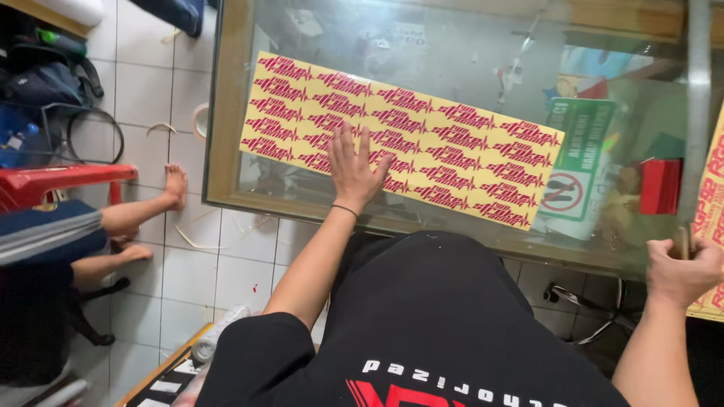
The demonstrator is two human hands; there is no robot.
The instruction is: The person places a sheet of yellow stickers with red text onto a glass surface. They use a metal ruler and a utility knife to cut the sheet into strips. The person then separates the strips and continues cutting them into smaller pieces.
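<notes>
Left hand (pixel 354 169) lies spread flat on the sticker sheet (pixel 422 143); right hand (pixel 682 271) grips a small tool (pixel 682 243). Uneven pressing could trap bubbles underneath.

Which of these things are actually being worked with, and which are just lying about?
In use:
- yellow sticker sheet, pressed flat by the left hand
- small tool gripped in the right hand
- glass table under the sheet
- second yellow sheet beside the right hand

Lying about:
- red box
- green sign under the glass
- tape roll on the floor
- red stool
- bags
</notes>
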